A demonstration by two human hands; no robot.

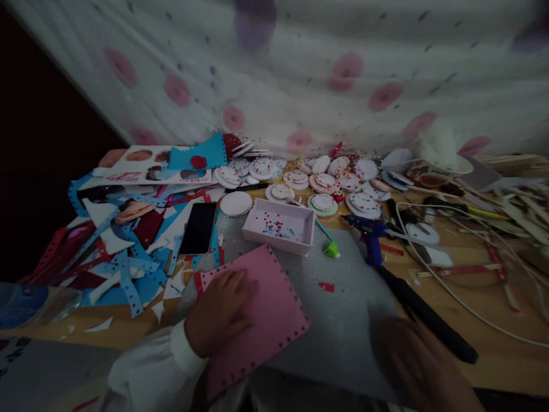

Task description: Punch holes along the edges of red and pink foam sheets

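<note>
My left hand [223, 309] lies on a pink sheet [274, 303] with dark dots along its edges. Its fingers are stretched out and slightly apart. The sheet rests at an angle on a grey mat [330, 337] and reaches over the front edge. Low on the right, my right hand [418, 357] is smeared by motion, so its fingers cannot be made out. It is near the front of the mat, close to a long black stick [429, 315]. A white open box [278, 243] with small red and blue dots inside stands behind the sheet.
Coloured paper scraps [124, 266] and a black phone [198, 229] cover the left, beside a plastic bottle [38, 306]. Dotted white discs [326, 183] are piled along the back. A blue glue gun [371, 234], a white cable [463, 297] and wooden sticks [518, 212] lie right.
</note>
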